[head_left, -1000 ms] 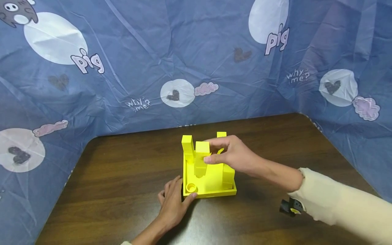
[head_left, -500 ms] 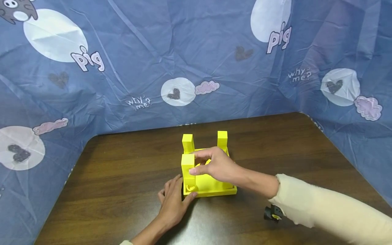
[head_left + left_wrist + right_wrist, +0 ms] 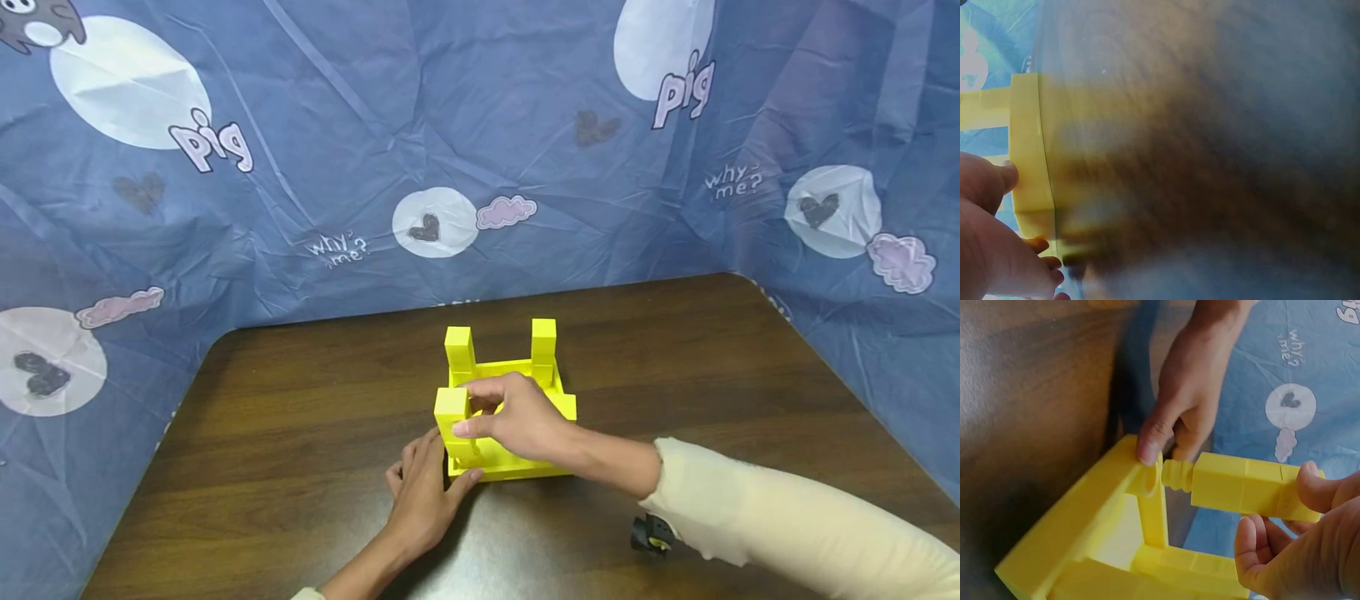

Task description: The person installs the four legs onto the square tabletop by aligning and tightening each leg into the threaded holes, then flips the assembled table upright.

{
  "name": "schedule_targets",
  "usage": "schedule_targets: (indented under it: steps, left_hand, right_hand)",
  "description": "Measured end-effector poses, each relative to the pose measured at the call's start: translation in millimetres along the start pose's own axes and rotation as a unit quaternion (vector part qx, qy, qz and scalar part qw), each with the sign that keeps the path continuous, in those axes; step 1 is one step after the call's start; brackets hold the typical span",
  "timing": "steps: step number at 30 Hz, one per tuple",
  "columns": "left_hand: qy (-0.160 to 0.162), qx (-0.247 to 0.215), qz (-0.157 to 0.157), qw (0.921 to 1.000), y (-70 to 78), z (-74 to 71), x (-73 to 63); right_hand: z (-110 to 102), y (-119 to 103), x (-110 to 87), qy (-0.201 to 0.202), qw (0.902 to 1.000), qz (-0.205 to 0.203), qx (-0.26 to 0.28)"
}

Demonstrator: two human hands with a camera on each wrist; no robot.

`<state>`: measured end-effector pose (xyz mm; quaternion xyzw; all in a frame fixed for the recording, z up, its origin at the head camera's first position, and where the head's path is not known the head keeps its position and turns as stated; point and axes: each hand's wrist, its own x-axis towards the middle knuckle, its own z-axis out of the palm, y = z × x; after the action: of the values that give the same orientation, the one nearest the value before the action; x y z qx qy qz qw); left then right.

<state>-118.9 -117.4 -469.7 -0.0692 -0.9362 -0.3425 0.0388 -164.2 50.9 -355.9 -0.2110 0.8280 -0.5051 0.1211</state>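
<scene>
A yellow square tabletop (image 3: 525,471) lies upside down, with raised rims and upright square legs at its corners. My left hand (image 3: 423,500) grips its near-left corner, thumb on the rim and fingers along the side. My right hand (image 3: 521,421) pinches a yellow table leg (image 3: 452,408) between thumb and fingers above that corner. In the right wrist view the leg's threaded end (image 3: 1177,475) is right at the round socket (image 3: 1150,481), its threads still showing outside. Whether they touch is hard to tell.
Two legs, the far-left leg (image 3: 460,350) and far-right leg (image 3: 543,346), stand at the back corners. Another leg (image 3: 564,406) shows at the near right, partly hidden by my right hand. Around the dark wooden table (image 3: 300,417) hangs a blue printed cloth (image 3: 337,125).
My right hand has carried the leg left and toward me, from over the tabletop's middle to its near-left socket, and lowered it. My left hand stays on the corner.
</scene>
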Motion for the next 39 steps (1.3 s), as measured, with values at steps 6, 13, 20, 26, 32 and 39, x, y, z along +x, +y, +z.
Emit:
schedule_targets:
  steps: [6, 13, 20, 26, 32, 39]
  left_hand:
    - [-0.002, 0.002, -0.005, 1.0000, 0.6, 0.1, 0.7]
    - [-0.001, 0.006, -0.005, 1.0000, 1.5, 0.9, 1.0]
    - [-0.003, 0.004, -0.008, 0.9999, 2.4, 0.2, 0.4]
    - [-0.005, 0.003, -0.008, 1.0000, 1.9, -0.2, 0.3]
    - [-0.003, 0.004, -0.007, 1.0000, 1.3, 0.0, -0.1]
    - [-0.002, 0.009, -0.007, 0.9999, 2.5, 0.0, -0.9]
  right_hand:
    - [9, 7, -3.3, 0.014, 0.9998, 0.014, 0.006]
    - [13, 16, -4.2, 0.051, 0.9981, 0.033, 0.009]
    - [17, 22, -4.5, 0.051, 0.9981, 0.030, 0.017]
    - [24, 27, -5.4, 0.090, 0.9959, 0.011, 0.002]
    - [33, 31, -9.3, 0.125, 0.9921, -0.009, -0.004]
    - [39, 34, -9.8, 0.147, 0.9884, -0.029, -0.027]
